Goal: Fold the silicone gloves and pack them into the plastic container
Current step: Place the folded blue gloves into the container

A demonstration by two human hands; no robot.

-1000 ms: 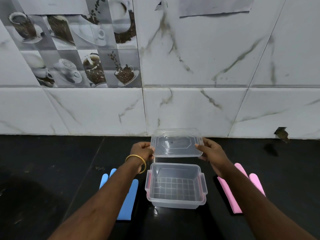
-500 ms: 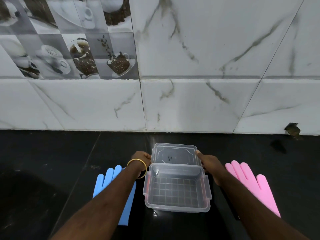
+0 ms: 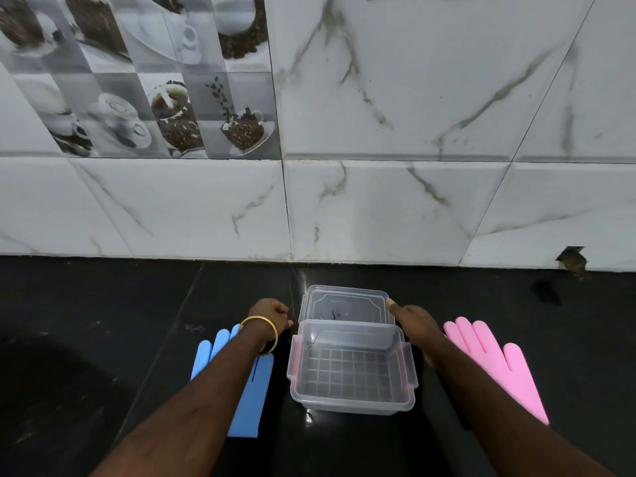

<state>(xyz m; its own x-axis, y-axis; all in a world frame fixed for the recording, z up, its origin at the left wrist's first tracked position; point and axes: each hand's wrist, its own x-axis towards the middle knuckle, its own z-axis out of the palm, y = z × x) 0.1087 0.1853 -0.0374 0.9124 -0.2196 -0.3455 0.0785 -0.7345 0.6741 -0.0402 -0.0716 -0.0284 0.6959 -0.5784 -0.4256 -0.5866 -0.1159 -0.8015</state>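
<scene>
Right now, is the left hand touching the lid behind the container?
Apart. The head view shows dark counter between the curled left hand and the lid's left edge. Only the right hand reaches the lid, at its right edge.

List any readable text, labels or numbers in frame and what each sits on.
None legible.
Lid: a small dark scribble near its front edge, too small and blurred to read.
Container, blue glove, pink glove: no markings visible.
Wall tiles: coffee pictures only, no words.

Both forearms are left bare, no sleeves being worn; a thin gold bangle point(image 3: 258, 333) is worn on the left wrist.
</scene>
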